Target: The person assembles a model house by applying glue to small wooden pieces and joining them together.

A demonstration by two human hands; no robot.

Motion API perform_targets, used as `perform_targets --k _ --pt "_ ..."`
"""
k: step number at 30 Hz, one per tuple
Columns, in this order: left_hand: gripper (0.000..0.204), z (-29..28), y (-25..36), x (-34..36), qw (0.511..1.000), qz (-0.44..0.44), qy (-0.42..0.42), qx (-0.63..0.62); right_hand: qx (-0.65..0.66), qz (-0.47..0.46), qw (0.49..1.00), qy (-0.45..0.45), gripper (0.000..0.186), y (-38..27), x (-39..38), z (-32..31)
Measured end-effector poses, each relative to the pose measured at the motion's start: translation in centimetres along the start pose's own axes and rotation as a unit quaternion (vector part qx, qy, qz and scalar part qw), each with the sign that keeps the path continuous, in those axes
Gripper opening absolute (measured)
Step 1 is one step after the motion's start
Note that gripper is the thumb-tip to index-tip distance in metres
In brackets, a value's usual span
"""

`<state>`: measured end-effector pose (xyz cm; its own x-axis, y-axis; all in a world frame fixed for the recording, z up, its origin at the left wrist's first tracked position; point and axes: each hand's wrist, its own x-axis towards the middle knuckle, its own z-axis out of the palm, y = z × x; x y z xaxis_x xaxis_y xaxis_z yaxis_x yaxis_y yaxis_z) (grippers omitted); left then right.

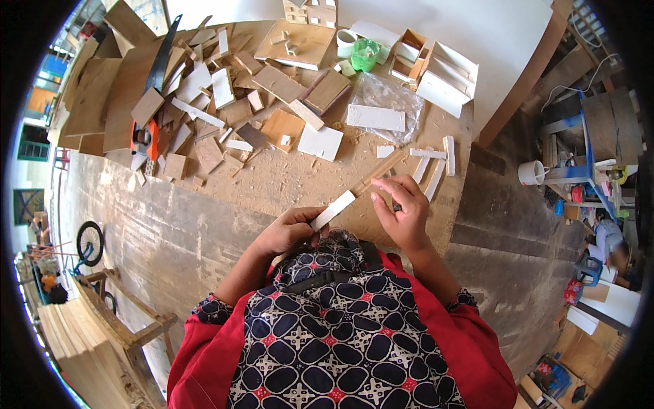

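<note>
My left hand (298, 230) is closed around the lower end of a narrow white-faced wooden strip (334, 210), held slanting above the table's front edge. Just past the strip's upper end is my right hand (407, 209), thumb and index finger bent toward each other. Something small and dark shows within its curled fingers, too little of it to name. A tan wooden strip (381, 170) lies on the table beyond my right fingertips. Several white-edged wooden strips (431, 167), set at angles to one another, are to the right of it.
Wood offcuts (221, 88) crowd the table's left side, with a handsaw (144, 136) among them. At the back are a green plastic cup (366, 54), a white mug (346, 42), a clear plastic bag (388, 102) and a white partitioned box (449, 78). Another person (608, 238) is far right.
</note>
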<state>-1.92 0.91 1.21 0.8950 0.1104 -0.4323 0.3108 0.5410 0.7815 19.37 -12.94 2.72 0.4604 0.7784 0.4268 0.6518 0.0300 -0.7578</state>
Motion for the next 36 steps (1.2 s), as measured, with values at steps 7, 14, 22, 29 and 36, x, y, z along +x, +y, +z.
perform_targets --k 7,14,22,29,36 --pt "0.046 0.1 -0.3 0.1 1.0 0.003 0.018 0.006 0.023 -0.011 1.0 -0.01 0.022 0.2 0.1 0.4" --pt "0.045 0.1 -0.4 -0.1 0.999 -0.006 0.025 0.023 0.027 -0.001 0.999 -0.021 0.019 0.1 -0.1 0.5" --pt "0.046 0.4 -0.5 -0.3 0.998 -0.011 0.039 0.05 0.03 0.029 0.998 -0.039 0.015 -0.6 0.0 0.6" --pt "0.048 0.4 -0.7 -0.5 0.996 -0.007 0.046 0.082 0.026 0.035 0.998 -0.039 0.013 -0.8 -0.2 0.9" --pt "0.048 0.5 -0.8 -0.5 0.995 -0.001 0.046 0.083 0.032 0.059 0.998 -0.018 0.013 -0.7 -0.1 0.7"
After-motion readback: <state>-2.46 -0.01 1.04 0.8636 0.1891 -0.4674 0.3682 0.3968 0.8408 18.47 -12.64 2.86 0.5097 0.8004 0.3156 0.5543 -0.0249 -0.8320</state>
